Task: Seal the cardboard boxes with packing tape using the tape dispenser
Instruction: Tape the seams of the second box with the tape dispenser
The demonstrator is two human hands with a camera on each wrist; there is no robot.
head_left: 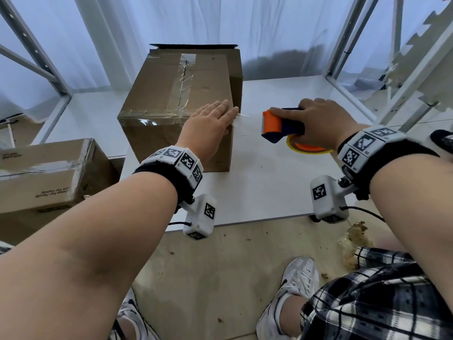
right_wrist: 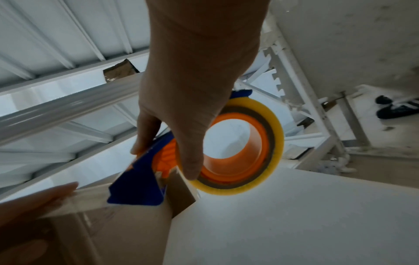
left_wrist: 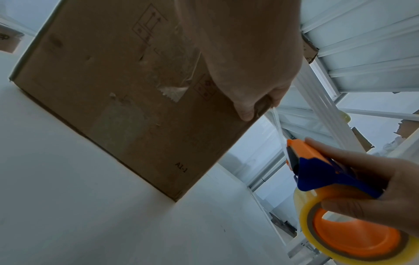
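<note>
A brown cardboard box [head_left: 171,94] stands on the white table [head_left: 269,187], with clear tape along its top seam and front top edge. My left hand [head_left: 210,123] lies flat with straight fingers on the box's near right top corner; its thumb [left_wrist: 244,111] presses the box's front face. My right hand [head_left: 318,121] grips the orange and blue tape dispenser [head_left: 282,126] just right of the box, above the table. The yellowish tape roll [right_wrist: 256,143] sits on its orange hub. A clear strip of tape [left_wrist: 277,123] stretches from the box corner to the dispenser's blade.
A second taped cardboard box [head_left: 46,173] sits lower at the left. White metal shelf posts [head_left: 367,45] frame the table left and right, with a white curtain behind. My shoes [head_left: 296,278] and dry leaves are on the floor below the table's front edge.
</note>
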